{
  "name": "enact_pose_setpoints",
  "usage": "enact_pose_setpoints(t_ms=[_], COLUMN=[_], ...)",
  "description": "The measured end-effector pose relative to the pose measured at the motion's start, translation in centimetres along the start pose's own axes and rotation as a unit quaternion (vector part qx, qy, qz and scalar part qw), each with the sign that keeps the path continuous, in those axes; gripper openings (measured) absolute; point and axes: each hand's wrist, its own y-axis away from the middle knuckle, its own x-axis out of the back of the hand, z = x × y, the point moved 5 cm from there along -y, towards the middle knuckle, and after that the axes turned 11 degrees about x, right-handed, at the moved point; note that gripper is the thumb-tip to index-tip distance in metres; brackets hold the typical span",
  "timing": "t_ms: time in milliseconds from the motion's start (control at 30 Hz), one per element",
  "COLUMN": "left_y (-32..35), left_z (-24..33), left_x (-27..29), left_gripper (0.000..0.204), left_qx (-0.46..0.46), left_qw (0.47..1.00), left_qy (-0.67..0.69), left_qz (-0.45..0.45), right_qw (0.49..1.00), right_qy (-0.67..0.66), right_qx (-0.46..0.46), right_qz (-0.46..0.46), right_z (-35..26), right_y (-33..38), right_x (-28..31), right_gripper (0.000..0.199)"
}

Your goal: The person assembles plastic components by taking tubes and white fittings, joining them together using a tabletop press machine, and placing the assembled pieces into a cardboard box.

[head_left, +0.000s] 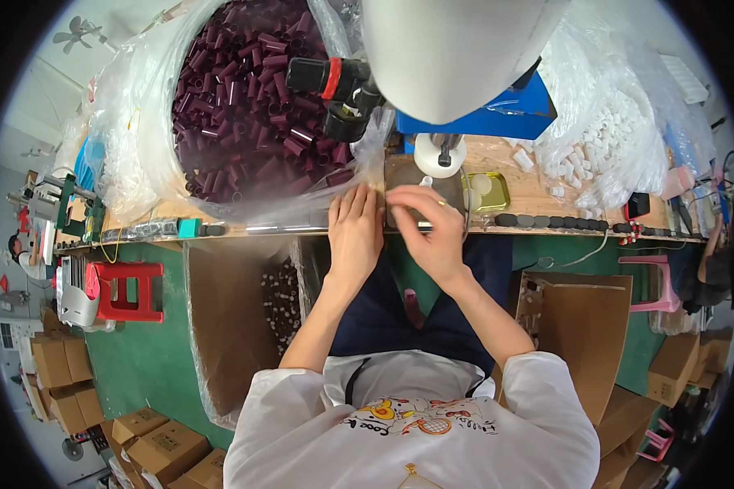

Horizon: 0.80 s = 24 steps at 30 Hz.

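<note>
Maroon tubes (pixel 245 98) fill the big clear bag (pixel 139 122) up-left of both hands. Left hand (pixel 355 232) lies flat, fingers spread, nearer that bag. Right hand (pixel 432 228) pinches a small white cap (pixel 425 182) upright under the press head (pixel 440 155).

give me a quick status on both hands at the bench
Left hand flat on bench edge, empty. Right hand pinching small white piece under the press. Bag of maroon tubes close at left.
</note>
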Motion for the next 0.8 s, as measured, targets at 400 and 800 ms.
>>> enact_pose_setpoints(t_ms=[400,800], left_y=[0.9,-4.6], left_z=[-6.2,-4.0], left_x=[6.0,4.9], left_gripper=[0.013,0.021], left_qx=[0.024,-0.044], left_qw=[0.997,0.999], left_qy=[0.058,0.011], left_qz=[0.037,0.022], right_qw=[0.966,0.993], right_qy=[0.022,0.008], right_qx=[-0.095,-0.072], right_qz=[-0.240,-0.090], right_z=[4.8,0.1], right_y=[0.4,2.6], right_x=[-8.6,-3.5], right_gripper=[0.017,0.020])
